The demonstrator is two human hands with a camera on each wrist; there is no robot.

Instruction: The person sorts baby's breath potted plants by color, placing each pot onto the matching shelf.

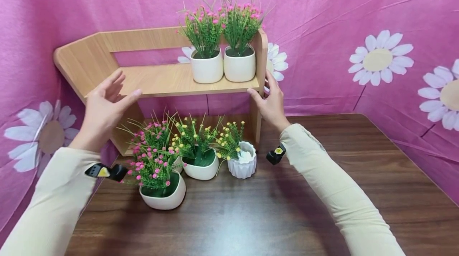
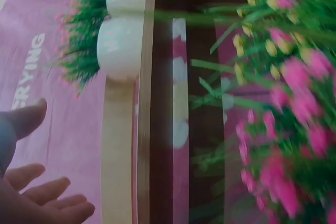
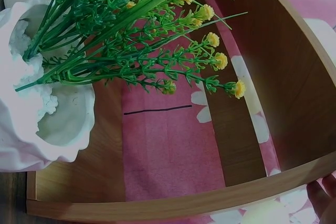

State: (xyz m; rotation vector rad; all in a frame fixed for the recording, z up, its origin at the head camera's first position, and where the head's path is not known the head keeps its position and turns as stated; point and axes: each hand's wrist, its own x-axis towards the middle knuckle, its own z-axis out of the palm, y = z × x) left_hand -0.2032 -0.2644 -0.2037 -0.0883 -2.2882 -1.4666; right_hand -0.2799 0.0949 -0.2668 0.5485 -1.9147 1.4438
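In the head view, a light wooden shelf unit (image 1: 157, 79) stands on the table. On its upper board, at the right end, two white pots of pink flowers (image 1: 208, 67) (image 1: 240, 65) stand side by side. My left hand (image 1: 105, 102) hovers before the shelf's left part, fingers spread and holding nothing; the left wrist view also shows these fingers (image 2: 47, 187) free. My right hand (image 1: 270, 100) grips the right side panel, thumb at the front edge, fingers on the outer side. At the right wrist view's lower right corner, fingers (image 3: 321, 198) touch the panel's outside.
In front of the shelf stand a tilted pot of pink flowers (image 1: 163, 196), another partly hidden pink plant behind it, a white pot of yellow flowers (image 1: 202, 168) and a fluted white pot (image 1: 244, 166) with yellow flowers. A pink cloth (image 1: 315, 17) with daisies hangs behind the table (image 1: 305, 208).
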